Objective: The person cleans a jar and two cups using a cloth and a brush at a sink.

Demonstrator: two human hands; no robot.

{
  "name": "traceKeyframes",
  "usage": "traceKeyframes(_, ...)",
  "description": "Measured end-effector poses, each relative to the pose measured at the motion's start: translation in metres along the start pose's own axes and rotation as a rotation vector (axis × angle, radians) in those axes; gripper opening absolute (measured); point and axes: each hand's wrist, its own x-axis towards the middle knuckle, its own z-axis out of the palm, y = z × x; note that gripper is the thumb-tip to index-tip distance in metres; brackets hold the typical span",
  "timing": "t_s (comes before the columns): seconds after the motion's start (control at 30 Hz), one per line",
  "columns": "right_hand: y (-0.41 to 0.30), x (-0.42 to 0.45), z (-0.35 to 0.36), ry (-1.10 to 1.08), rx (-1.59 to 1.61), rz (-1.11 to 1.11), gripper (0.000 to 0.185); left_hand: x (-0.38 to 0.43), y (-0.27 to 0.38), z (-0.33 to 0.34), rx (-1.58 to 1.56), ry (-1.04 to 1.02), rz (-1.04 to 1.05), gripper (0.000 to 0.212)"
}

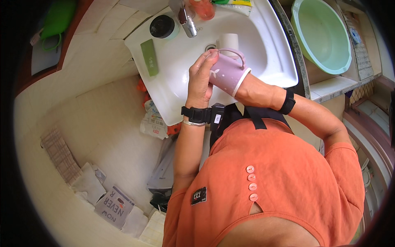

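Observation:
A lilac mug with a white rim and a pale leaf design is tilted over the white washbasin. My left hand grips it around the base end, beside the handle. My right hand reaches into the mug through its mouth, which faces down to the right; the fingers are hidden inside. Just beyond the mug, near the drain, a white cup stands in the basin.
A chrome tap, a black-lidded jar and a green box are at the basin's far and left side. A mint-green plastic basin rests on the right-hand shelf. Bags hang at lower left.

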Motion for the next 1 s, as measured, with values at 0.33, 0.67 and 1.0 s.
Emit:
traceKeyframes(0.33,0.009,0.010,0.011,-0.077,0.185,0.237,0.023,0.009,-0.017,-0.001,-0.263,0.027,0.081,0.038)
traceKeyframes(0.67,0.020,-0.017,-0.032,0.032,-0.316,-0.184,0.035,0.016,-0.002,-0.028,-0.347,0.357,0.154,0.036)
traceKeyframes(1.0,-0.011,0.050,-0.001,0.284,-0.137,-0.006,0.043,0.008,-0.007,-0.015,-0.433,0.163,0.212,0.037)
